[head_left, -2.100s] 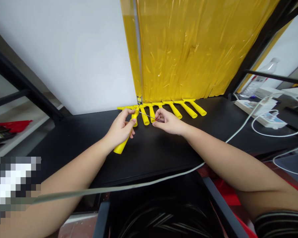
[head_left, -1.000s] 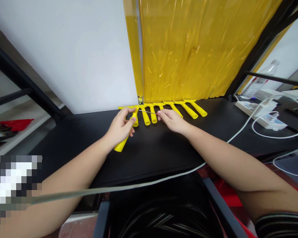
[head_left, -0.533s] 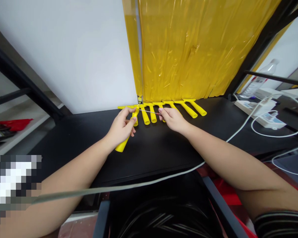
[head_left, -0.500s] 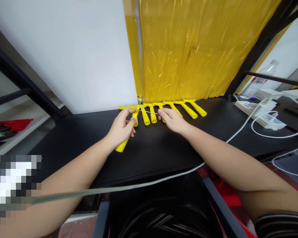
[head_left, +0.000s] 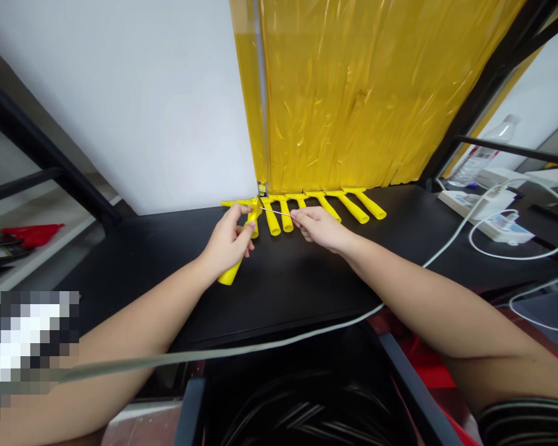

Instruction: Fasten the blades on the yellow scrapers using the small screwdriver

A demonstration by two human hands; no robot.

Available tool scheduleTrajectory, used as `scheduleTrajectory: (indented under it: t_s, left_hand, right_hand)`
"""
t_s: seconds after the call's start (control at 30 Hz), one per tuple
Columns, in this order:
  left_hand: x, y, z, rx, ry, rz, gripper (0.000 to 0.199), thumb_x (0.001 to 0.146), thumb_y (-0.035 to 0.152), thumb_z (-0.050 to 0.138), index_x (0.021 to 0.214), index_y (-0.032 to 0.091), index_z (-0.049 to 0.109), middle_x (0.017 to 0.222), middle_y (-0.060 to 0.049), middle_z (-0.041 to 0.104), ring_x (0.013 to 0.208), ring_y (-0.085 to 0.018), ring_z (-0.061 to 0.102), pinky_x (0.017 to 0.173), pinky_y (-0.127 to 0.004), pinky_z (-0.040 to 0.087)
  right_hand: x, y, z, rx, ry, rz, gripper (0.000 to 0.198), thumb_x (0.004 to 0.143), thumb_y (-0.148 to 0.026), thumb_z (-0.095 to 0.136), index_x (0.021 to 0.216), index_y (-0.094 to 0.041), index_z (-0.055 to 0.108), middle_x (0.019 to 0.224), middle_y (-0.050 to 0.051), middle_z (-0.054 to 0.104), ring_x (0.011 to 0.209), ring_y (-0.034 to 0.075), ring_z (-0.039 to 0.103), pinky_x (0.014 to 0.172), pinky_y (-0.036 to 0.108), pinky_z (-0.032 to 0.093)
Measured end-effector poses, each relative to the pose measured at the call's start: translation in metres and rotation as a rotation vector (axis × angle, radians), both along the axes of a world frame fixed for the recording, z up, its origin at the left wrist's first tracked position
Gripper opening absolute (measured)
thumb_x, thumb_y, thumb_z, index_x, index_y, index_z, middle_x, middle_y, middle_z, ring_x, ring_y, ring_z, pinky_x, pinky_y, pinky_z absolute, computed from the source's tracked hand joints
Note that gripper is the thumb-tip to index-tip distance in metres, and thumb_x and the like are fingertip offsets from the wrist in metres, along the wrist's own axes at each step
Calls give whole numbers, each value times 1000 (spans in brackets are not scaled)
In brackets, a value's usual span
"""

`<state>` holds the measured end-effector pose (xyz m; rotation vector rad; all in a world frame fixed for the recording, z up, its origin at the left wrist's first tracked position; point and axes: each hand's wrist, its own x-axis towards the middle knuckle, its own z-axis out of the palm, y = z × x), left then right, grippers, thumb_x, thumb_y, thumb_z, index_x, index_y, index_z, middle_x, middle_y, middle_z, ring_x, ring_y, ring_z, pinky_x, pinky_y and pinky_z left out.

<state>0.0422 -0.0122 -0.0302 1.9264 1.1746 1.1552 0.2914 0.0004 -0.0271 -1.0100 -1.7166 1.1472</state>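
Observation:
My left hand (head_left: 230,241) is closed around a yellow plastic tool with a tubular handle (head_left: 230,274), whose lower end sticks out below my palm and whose narrow neck rises past my fingertips. A thin metal rod (head_left: 274,211), seemingly a screwdriver shaft, is pinched in my right hand (head_left: 318,226). Its tip touches or nearly touches the neck of the held tool; its grip is hidden in my fingers. Similar yellow T-shaped tools (head_left: 352,205) lie in a row behind my hands, their hollow handle ends facing me.
The black tabletop (head_left: 297,285) meets a white panel (head_left: 167,105) and a yellow film-wrapped panel (head_left: 344,93). White power strips (head_left: 497,223) with looping cables and a plastic bottle (head_left: 488,148) stand at right. A pale cable (head_left: 260,350) crosses in front of me. Black frame bars rise on both sides.
My right hand has shifted slightly left with the metal rod, its fingers now more curled. My left hand and the yellow tool stay nearly still.

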Motion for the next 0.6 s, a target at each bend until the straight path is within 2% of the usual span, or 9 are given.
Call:
scheduleTrajectory:
  t_s: [0.1, 0.2, 0.3, 0.4, 0.47, 0.5, 0.57, 0.6]
  left_hand:
    - [-2, 1, -2, 114, 16, -7, 28, 94, 33, 62, 119, 22, 54, 130, -13, 63, 51, -7, 62, 38, -19, 46]
    - [-6, 2, 0, 228, 54, -10, 28, 92, 30, 64, 117, 22, 59, 142, -14, 58, 66, -10, 66, 43, -19, 49]
    - [-12, 5, 7, 256, 88, 13, 34, 85, 29, 71, 117, 22, 62, 137, -14, 62, 77, -16, 69, 49, -21, 53]
    - [-20, 11, 14, 155, 28, 45, 47, 81, 28, 74, 126, 23, 60, 111, -9, 71, 60, -13, 65, 46, -22, 51]
    - [-30, 22, 18, 79, -69, 101, 51, 78, 25, 75, 125, 22, 57, 96, -3, 69, 54, -11, 62, 46, -22, 52]
    - [-37, 29, 20, 70, -136, 153, 49, 75, 21, 76, 120, 22, 57, 97, -3, 68, 56, -11, 64, 48, -22, 54]
    - [-55, 46, 21, 76, -324, 309, 43, 70, 12, 76, 107, 20, 56, 111, -5, 66, 67, -11, 69, 55, -22, 58]
    - [-65, 55, 21, 25, -396, 392, 42, 70, 8, 74, 105, 19, 55, 112, -5, 66, 66, -10, 69, 57, -22, 59]
  right_hand:
    - [1, -2, 5, -333, 227, 156, 49, 94, -59, 63, 70, -23, 40, 54, -11, 20, 49, 8, 12, 45, 22, 15]
    - [3, -4, 7, -444, 297, 245, 48, 96, -55, 64, 70, -23, 39, 55, -11, 20, 49, 7, 10, 44, 21, 13]
    - [3, -2, 6, -403, 279, 272, 47, 97, -55, 62, 72, -21, 42, 57, -10, 23, 47, 6, 15, 44, 20, 17]
    - [4, 2, 2, -269, 226, 271, 39, 97, -54, 63, 81, -20, 53, 59, -8, 33, 47, 8, 27, 46, 21, 25]
    - [9, 6, 0, -173, 188, 257, 35, 97, -53, 63, 87, -19, 56, 61, -7, 40, 50, 9, 36, 48, 22, 32]
    - [13, 9, -1, -135, 170, 235, 34, 97, -51, 63, 88, -19, 56, 62, -6, 43, 52, 10, 40, 50, 23, 35]
    - [21, 14, -1, -86, 143, 158, 30, 97, -48, 64, 89, -20, 56, 66, -5, 48, 55, 11, 47, 52, 24, 39]
    - [25, 17, -1, -70, 137, 109, 29, 97, -46, 63, 90, -20, 56, 67, -4, 50, 56, 11, 48, 52, 24, 41]
